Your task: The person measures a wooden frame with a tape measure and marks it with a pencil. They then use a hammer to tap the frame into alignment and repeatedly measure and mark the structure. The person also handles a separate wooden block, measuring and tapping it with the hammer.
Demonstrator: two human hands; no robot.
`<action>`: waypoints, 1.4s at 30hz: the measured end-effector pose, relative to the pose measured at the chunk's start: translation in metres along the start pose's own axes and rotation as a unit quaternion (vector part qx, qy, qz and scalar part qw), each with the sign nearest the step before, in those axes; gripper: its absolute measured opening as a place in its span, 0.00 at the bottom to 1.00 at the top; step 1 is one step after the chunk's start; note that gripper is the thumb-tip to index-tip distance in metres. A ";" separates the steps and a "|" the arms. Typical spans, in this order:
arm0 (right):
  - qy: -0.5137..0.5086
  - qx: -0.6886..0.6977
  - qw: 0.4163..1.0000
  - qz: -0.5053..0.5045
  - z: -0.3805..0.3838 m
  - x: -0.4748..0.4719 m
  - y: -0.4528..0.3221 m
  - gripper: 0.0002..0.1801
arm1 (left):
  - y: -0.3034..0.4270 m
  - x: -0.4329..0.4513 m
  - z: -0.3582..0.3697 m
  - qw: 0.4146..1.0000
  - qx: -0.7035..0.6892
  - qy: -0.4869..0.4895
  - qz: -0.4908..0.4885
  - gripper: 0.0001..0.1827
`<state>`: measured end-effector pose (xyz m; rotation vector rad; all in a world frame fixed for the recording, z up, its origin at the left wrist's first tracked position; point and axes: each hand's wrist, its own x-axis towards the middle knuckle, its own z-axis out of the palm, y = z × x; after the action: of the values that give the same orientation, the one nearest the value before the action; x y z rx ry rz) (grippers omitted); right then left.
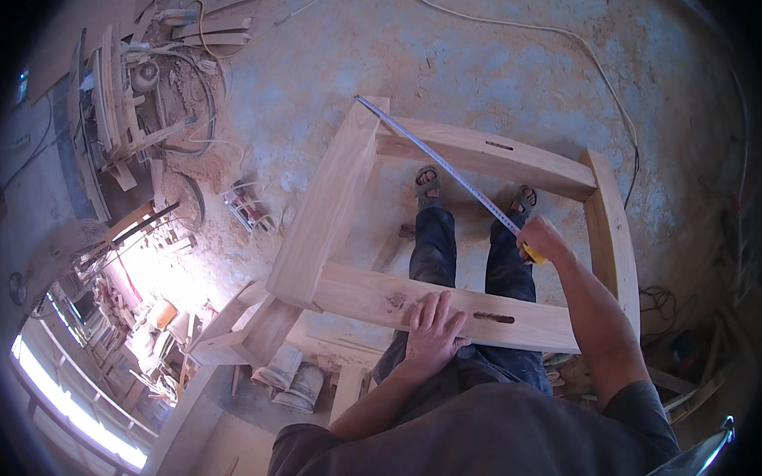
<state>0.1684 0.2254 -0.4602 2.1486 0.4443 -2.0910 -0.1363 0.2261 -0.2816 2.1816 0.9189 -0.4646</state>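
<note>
A four-sided wooden frame (328, 195) of thick pale boards surrounds my legs. My left hand (433, 331) lies spread on its near rail (370, 292), beside a slot-shaped mortise (494, 317). My right hand (542, 238) grips a yellow tape measure (535, 254) above the inside of the frame. The extended tape blade (441, 161) runs diagonally from that hand to the top left corner of the frame, where its end meets the wood. The far rail (485, 150) has a similar narrow mortise (499, 145). At the right stands the side board (611, 241).
A pale cable (473, 21) curves over the dusty floor (322, 62). Machinery with a motor (145, 76), hoses and sawdust stands at the upper left. Another wooden frame (233, 346) is at the lower left, near dusty buckets (301, 388). Wood scraps lie farther left.
</note>
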 end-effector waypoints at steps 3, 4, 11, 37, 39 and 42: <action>-0.014 -0.099 0.990 -0.097 0.003 0.012 0.018 0.03 | -0.001 -0.001 0.003 1.000 0.004 0.004 0.003 0.35; -0.006 -0.114 0.987 -0.112 0.003 0.015 0.021 0.04 | -0.001 -0.001 0.003 1.000 0.007 0.004 0.004 0.34; -0.004 -0.141 0.979 -0.149 0.006 0.024 0.030 0.08 | -0.002 -0.003 0.006 1.000 0.006 0.004 -0.005 0.34; 0.309 -0.079 0.928 0.193 -0.099 -0.326 0.323 0.12 | 0.004 0.000 0.004 0.990 0.118 0.011 0.074 0.33; 0.295 -0.098 0.925 0.218 -0.102 -0.333 0.360 0.12 | 0.006 0.001 0.004 0.988 0.127 0.007 0.083 0.33; 0.317 -0.083 0.919 0.218 -0.106 -0.336 0.377 0.11 | 0.007 -0.001 0.003 0.986 0.146 0.003 0.085 0.35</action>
<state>0.3738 -0.1472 -0.1693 2.4876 0.1535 -1.0684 -0.1315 0.2204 -0.2795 2.5018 0.6923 -0.5371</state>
